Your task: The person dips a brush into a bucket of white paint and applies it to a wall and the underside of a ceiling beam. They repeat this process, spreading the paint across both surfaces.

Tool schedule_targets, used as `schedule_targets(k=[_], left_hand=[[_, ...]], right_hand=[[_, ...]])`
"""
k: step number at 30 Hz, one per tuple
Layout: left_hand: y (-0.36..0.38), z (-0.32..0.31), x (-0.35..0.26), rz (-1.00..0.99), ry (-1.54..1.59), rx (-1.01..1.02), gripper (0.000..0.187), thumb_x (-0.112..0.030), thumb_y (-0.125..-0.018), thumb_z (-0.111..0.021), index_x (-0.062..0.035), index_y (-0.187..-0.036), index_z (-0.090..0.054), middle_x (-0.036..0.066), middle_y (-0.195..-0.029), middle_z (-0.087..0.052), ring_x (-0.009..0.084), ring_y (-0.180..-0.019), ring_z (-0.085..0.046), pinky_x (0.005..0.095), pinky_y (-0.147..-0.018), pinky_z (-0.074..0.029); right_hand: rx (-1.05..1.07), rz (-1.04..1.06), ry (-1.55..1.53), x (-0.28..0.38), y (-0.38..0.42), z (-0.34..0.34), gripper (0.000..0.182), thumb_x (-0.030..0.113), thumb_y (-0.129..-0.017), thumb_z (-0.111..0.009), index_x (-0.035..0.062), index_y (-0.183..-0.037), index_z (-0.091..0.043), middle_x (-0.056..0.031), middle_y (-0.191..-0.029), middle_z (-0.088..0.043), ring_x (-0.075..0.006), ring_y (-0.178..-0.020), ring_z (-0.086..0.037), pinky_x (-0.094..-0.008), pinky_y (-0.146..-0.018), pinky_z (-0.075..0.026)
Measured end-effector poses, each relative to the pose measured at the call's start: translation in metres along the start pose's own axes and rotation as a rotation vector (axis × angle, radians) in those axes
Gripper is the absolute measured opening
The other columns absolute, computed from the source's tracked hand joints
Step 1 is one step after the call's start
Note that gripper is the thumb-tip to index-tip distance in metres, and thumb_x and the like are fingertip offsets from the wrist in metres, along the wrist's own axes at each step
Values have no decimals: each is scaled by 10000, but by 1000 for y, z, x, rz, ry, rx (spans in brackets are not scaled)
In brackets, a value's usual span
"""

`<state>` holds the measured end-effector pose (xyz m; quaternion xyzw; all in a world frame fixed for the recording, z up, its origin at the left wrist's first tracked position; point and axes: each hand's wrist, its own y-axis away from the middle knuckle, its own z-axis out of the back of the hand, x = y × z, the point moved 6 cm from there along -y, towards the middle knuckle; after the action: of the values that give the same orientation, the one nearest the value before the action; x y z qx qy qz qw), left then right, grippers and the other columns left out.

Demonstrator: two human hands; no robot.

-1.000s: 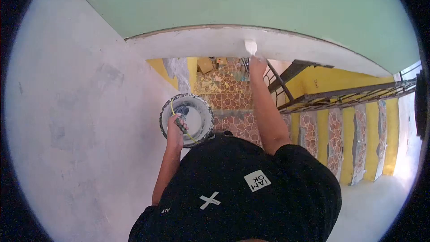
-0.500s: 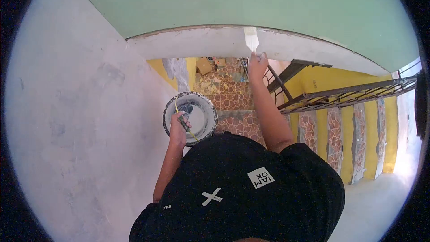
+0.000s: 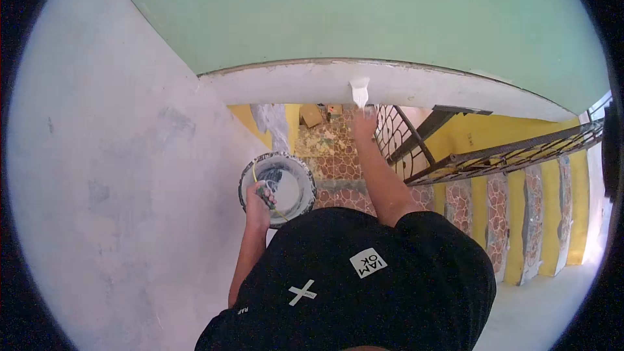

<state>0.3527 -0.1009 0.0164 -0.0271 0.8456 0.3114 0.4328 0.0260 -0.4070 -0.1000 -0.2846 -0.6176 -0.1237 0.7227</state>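
Note:
My right hand is closed around the handle of a paintbrush whose wide bristles are coated white. The bristles overlap the white strip that runs along the bottom of the green surface. Lower left, my left hand grips the handle of a paint bucket, with the fingers wrapped round a dark grip on a yellow cord or wire. White paint shows inside the bucket, and its rim is dark with white splashes.
A patchy whitish wall rises on the left. Below me, steps with reddish stone-patterned tiles and yellow risers descend beside a dark metal railing. A cardboard box sits on the lower floor.
The brush in my right hand has moved down from the strip's upper edge toward its lower part. My view has tilted up slightly. My left hand still holds the bucket.

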Motion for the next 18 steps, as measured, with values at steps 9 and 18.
schedule_targets(k=[9, 18], left_hand=[[11, -27, -6, -8, 62, -78, 236, -371, -896, -547, -137, -875, -528, 6, -667, -446, 178, -599, -481, 339, -596, -430], [7, -25, -7, 50, 27, -59, 261, -381, -898, -517, -122, -904, -548, 13, -673, -439, 174, -595, -456, 337, -602, -424]], right_hand=[[-6, -393, 266, 9, -6, 15, 393, 232, -819, -663, -68, -1068, -613, -191, -857, -695, -301, -817, -685, -443, -741, -531], [158, -757, 427, -41, 1, 25, 418, 305, -797, -679, -52, -1013, -679, -227, -969, -701, -344, -901, -696, -454, -746, -552]])
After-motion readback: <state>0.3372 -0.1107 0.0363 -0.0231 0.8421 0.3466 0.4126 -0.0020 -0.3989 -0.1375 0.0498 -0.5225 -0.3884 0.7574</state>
